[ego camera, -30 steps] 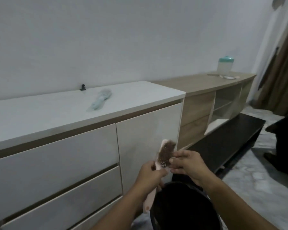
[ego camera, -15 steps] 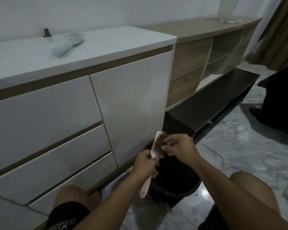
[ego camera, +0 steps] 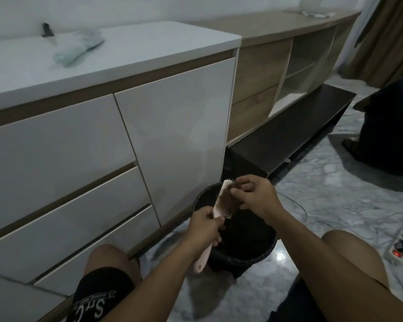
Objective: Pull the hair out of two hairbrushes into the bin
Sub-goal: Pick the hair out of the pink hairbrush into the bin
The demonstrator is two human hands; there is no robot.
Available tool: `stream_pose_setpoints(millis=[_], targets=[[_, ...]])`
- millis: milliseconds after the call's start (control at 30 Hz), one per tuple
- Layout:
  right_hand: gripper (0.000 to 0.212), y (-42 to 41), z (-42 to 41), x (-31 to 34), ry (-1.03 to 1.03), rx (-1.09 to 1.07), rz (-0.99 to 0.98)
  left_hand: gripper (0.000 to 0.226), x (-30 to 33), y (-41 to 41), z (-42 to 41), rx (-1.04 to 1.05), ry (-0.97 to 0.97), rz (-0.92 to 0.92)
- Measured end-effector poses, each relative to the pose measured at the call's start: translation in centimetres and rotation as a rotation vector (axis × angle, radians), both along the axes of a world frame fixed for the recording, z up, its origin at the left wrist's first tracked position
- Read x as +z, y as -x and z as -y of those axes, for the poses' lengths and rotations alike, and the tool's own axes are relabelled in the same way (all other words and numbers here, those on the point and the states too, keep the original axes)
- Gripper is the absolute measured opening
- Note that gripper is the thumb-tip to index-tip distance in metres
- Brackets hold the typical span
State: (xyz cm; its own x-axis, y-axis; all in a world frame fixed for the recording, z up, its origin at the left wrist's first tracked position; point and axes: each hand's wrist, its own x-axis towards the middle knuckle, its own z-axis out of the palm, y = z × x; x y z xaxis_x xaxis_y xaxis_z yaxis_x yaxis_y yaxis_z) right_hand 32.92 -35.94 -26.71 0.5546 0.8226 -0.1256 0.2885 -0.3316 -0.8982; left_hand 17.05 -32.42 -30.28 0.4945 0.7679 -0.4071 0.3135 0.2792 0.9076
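- Brush (ego camera: 227, 201), held over the bin (ego camera: 244, 254), handle gripped in left hand (ego camera: 204, 231).
- Right hand (ego camera: 254, 197) pinches hair (ego camera: 229, 196), covering the brush tip.
- Second brush (ego camera: 78, 48) on desk (ego camera: 137, 49), blurred.

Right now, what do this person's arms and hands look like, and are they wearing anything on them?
Both forearms are bare, with no sleeves in view. The left hand and right hand wear no gloves; no rings, watch or bracelets show. The only clothing visible is black shorts with white lettering.

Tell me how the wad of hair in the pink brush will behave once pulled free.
The hair looks matted, so it probably lifts as one floppy clump. Likely very light: it may cling to the right hand fingers rather than drop into the bin.
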Motion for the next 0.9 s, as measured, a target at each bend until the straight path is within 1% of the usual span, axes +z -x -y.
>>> stream_pose_setpoints(millis=[33,133,167,233,333,400,467,533,600,633,667,767,900], targets=[[0.026,0.1,0.0,0.0,-0.003,-0.009,-0.015,0.013,0.0,0.1,0.0,-0.006,-0.007,0.002],[0.012,-0.4,-0.1,-0.4,0.044,-0.06,-0.006,0.012,-0.4,0.6,0.0,-0.005,-0.006,-0.005],[0.011,-0.7,-0.1,-0.4,0.062,-0.057,0.002,0.013,-0.5,0.8,0.0,-0.002,0.001,-0.009],[0.015,-1.0,-0.2,-0.4,0.062,-0.067,0.014,0.014,-0.8,0.9,0.1,0.003,0.011,-0.014],[0.021,-1.2,-0.4,-0.3,0.014,-0.182,0.027,0.016,-0.9,1.0,0.1,0.015,0.011,-0.026],[0.026,-1.2,-0.5,-0.4,-0.021,-0.243,0.081,0.015,-0.7,1.0,0.2,0.015,0.008,-0.029],[0.024,-1.4,-0.7,-0.7,-0.03,-0.228,0.146,0.013,-0.4,0.9,0.1,0.012,-0.016,-0.044],[0.012,-1.0,-0.6,-0.6,-0.023,-0.114,0.111,0.013,-0.2,0.9,0.2,0.005,-0.053,-0.064],[0.024,-0.6,-0.5,-0.8,-0.003,0.03,0.085,0.015,0.0,1.1,0.4,-0.013,-0.099,-0.075],[0.028,-0.4,-0.4,-1.0,0.008,0.077,0.114,0.016,0.0,1.2,0.6,-0.022,-0.119,-0.076],[0.026,-0.3,-0.4,-1.0,0.008,0.091,0.147,0.017,0.1,1.4,0.7,-0.027,-0.131,-0.078],[0.014,-0.3,-0.6,-0.9,0.007,0.009,0.17,0.015,0.0,1.8,0.9,-0.041,-0.122,-0.085],[0.011,-0.6,-0.5,-0.4,-0.034,-0.113,0.124,0.011,0.1,1.6,0.5,-0.06,-0.104,-0.092]])
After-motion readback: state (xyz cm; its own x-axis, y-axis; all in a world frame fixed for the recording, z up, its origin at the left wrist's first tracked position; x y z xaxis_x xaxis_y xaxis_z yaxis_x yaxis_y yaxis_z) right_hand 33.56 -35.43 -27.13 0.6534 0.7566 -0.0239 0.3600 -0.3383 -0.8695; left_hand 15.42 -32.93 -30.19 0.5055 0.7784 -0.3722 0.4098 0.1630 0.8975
